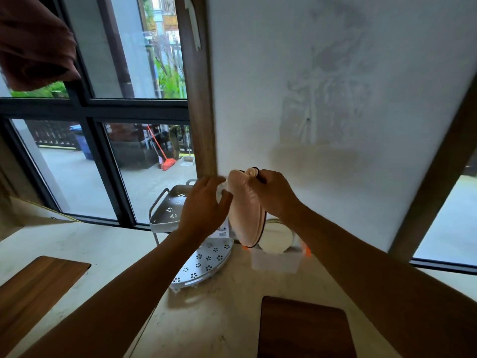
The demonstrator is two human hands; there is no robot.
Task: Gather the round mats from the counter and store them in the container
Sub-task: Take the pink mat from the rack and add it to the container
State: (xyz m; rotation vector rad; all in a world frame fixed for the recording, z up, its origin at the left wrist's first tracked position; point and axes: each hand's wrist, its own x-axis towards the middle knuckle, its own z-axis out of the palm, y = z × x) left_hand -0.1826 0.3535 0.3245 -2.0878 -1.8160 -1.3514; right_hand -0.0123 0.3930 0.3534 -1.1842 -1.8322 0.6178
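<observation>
Head view: right hand pinches the top edge of a small stack of round mats, pink one facing, dark-rimmed one behind, held on edge just above the clear container w/ orange clips at the wall. Fingers clenched on the stack near its hang tab. Left hand is beside the mats, fingers spread and released, holding nothing, maybe touching the pink face; can't tell for sure. A white mat already stands in the container, behind and below the held stack.

Step, as I read it: the storing part, mats gathered, abt to go in. No loose mats visible on the counter, so prob near the end.

Next move needs: keep stack upright, line its lower edge w/ the container's opening next to the white mat, lower straight down, left hand steadying so the mats don't fan apart. Opening looks narrow, and the white rack sits close on the left, so little room to swing.
</observation>
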